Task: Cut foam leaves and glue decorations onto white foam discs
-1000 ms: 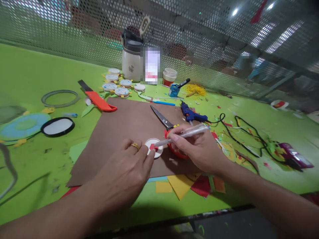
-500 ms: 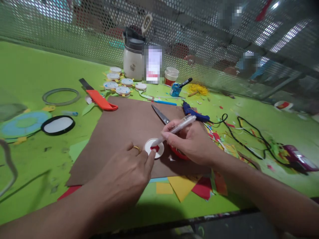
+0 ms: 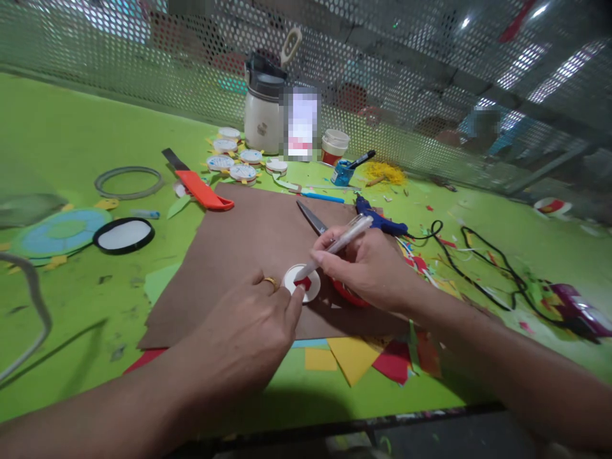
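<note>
A small white disc (image 3: 310,290) with a red paper shape on it lies on a brown cardboard sheet (image 3: 248,236). My left hand (image 3: 248,331), a gold ring on one finger, presses its fingertips on the disc's near edge. My right hand (image 3: 368,264) grips a clear white pen (image 3: 337,245) whose tip rests on the red shape. A pair of scissors (image 3: 312,218) lies just behind my right hand, its red handles partly hidden under it.
A blue glue gun (image 3: 377,220) with a black cord (image 3: 478,258) lies to the right. An orange box cutter (image 3: 203,190), several finished discs (image 3: 241,159), a jug (image 3: 262,108), paint pots and paper scraps (image 3: 354,357) lie about on the green table. A perforated metal screen stands behind.
My right hand has swung the pen more upright and drawn closer to the disc. My left hand has stayed on the disc.
</note>
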{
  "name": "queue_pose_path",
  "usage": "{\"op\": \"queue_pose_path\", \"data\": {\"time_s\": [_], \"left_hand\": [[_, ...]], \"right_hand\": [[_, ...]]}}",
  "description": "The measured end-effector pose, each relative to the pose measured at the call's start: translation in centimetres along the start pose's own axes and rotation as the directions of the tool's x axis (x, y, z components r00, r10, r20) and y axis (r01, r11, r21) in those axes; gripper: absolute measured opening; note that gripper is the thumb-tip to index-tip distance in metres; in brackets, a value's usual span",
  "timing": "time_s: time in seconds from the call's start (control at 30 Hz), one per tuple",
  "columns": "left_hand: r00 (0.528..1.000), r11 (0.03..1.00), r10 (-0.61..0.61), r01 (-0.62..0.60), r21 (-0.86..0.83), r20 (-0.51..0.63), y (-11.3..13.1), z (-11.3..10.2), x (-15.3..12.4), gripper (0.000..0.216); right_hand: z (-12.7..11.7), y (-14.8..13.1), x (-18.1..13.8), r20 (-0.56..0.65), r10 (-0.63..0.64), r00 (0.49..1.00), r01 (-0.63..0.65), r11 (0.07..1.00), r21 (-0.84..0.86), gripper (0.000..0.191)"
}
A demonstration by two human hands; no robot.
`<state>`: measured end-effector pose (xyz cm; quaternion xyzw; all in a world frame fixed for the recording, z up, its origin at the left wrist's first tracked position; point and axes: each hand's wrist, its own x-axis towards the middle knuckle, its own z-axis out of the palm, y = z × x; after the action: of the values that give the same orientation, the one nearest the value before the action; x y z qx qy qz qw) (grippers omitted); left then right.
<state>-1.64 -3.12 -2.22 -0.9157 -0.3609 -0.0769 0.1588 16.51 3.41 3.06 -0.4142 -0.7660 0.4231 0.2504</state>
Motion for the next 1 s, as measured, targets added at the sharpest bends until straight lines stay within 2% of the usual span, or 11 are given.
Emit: {"op": "queue_pose_path", "data": {"time_s": [0.2, 0.47, 0.7, 1.0], "left_hand": [[1.000, 0.999, -0.008, 0.008, -0.035, -0.002, 0.03, 0.11, -0.02, 0.022], [1.000, 1.000, -0.010, 0.010, -0.030, -0.007, 0.11, -0.05, -0.02, 0.027], [1.000, 0.999, -0.004, 0.004, -0.036, 0.007, 0.02, 0.08, 0.08, 0.027], [1.000, 0.998, -0.023, 0.024, -0.051, 0.014, 0.05, 0.05, 0.12, 0.026]], "right_hand": [[0.06, -0.02, -0.09, 0.015, 0.009, 1.000, -0.009, 1.000, 0.027, 0.009], [-0.09, 0.01, 0.04, 0.022, -0.024, 0.999, 0.023, 1.000, 0.005, 0.010], [-0.14, 0.32, 0.17, 0.001, -0.042, 0.999, 0.042, 0.997, -0.063, 0.011], [-0.22, 0.54, 0.35, -0.032, -0.010, 0.999, 0.009, 1.000, -0.029, 0.011]]}}
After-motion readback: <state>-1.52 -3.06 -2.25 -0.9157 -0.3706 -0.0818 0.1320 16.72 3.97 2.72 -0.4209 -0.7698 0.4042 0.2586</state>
